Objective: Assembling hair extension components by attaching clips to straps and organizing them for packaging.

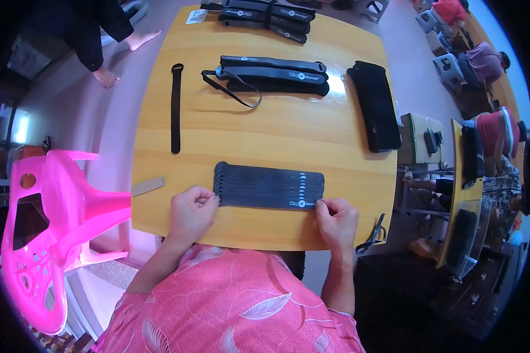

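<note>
On the wooden table in front of me lies a row of flat black straps (259, 183), overlapped like shingles, with pale printing near their right ends. My left hand (193, 215) is closed in a pinch at the near left corner, on the end of the nearest strap. At the near right corner, my right hand (338, 222) pinches the other end of that same strap between thumb and fingers. A single black strap (176, 112) with a loop at its far end lies farther off to the left.
Bundled straps (274, 75) and another tied bundle (268, 20) lie toward the far edge. A black stack (376, 106) sits at the right. A greyish strip (148, 186) and a thin looped strap (373, 235) lie near the table's edges. A pink plastic chair (59, 217) stands left.
</note>
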A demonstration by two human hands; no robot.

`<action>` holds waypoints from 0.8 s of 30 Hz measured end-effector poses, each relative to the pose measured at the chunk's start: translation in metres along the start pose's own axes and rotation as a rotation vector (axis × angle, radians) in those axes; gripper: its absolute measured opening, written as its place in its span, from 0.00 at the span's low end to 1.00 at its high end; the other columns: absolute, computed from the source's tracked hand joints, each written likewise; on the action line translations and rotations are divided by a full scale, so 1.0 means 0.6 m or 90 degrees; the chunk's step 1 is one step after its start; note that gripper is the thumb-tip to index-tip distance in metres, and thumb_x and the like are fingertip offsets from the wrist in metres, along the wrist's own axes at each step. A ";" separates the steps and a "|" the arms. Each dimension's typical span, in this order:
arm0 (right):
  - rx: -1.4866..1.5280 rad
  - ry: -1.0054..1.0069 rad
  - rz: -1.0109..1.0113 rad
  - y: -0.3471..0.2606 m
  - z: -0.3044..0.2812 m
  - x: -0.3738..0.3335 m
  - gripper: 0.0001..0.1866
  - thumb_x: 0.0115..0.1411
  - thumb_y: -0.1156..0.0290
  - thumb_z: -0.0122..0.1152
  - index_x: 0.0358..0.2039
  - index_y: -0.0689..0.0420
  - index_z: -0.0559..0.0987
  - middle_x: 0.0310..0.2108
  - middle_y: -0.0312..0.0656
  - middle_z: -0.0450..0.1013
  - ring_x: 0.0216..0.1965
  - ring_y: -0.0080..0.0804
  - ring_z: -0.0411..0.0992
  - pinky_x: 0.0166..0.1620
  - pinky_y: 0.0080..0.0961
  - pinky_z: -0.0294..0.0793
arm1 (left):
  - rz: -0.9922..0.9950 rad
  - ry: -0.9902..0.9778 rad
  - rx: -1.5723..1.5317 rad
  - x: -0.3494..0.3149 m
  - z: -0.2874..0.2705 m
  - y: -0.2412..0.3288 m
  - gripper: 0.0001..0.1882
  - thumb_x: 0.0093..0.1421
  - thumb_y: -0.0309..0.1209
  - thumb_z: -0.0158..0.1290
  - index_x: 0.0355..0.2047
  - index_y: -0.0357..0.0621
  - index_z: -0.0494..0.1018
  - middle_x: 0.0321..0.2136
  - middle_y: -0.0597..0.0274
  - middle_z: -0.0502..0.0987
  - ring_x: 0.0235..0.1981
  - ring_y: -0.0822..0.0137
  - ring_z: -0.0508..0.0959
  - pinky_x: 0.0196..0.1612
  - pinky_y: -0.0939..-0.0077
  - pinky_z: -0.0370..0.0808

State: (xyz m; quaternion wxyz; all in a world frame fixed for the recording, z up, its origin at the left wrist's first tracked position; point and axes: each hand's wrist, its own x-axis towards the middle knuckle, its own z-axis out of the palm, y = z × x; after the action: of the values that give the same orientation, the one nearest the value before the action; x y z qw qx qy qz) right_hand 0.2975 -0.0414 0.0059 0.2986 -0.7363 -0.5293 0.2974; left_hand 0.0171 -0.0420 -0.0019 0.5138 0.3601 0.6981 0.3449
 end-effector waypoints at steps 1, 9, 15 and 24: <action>-0.003 0.005 -0.006 -0.001 0.001 0.000 0.07 0.51 0.74 0.62 0.27 0.66 0.81 0.19 0.43 0.74 0.21 0.25 0.71 0.27 0.22 0.69 | 0.001 0.000 0.000 0.000 0.000 -0.001 0.04 0.55 0.23 0.56 0.27 0.33 0.74 0.16 0.66 0.73 0.13 0.79 0.71 0.14 0.85 0.66; -0.037 0.022 -0.034 -0.005 0.006 -0.001 0.07 0.51 0.74 0.62 0.27 0.66 0.81 0.19 0.43 0.73 0.21 0.24 0.71 0.27 0.22 0.69 | 0.046 0.003 -0.002 0.004 -0.001 -0.014 0.06 0.55 0.24 0.55 0.28 0.32 0.72 0.16 0.65 0.72 0.11 0.80 0.69 0.13 0.86 0.64; -0.063 0.032 -0.065 -0.011 0.015 -0.001 0.06 0.51 0.75 0.62 0.25 0.66 0.79 0.18 0.42 0.72 0.20 0.24 0.70 0.26 0.22 0.68 | 0.095 0.021 0.037 0.007 -0.003 -0.025 0.05 0.54 0.24 0.56 0.28 0.33 0.73 0.17 0.65 0.73 0.12 0.79 0.70 0.14 0.85 0.66; -0.056 0.062 -0.007 -0.017 0.016 -0.010 0.05 0.49 0.75 0.63 0.23 0.64 0.78 0.19 0.44 0.71 0.20 0.32 0.70 0.27 0.26 0.69 | 0.147 0.030 0.062 0.004 -0.002 -0.021 0.05 0.54 0.23 0.55 0.26 0.33 0.73 0.16 0.64 0.74 0.14 0.80 0.71 0.15 0.84 0.66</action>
State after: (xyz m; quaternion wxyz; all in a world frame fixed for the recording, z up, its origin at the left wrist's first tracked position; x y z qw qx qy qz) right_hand 0.2826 -0.0434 0.0080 0.2929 -0.7592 -0.5309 0.2363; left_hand 0.0135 -0.0463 -0.0135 0.4362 0.4546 0.6796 0.3757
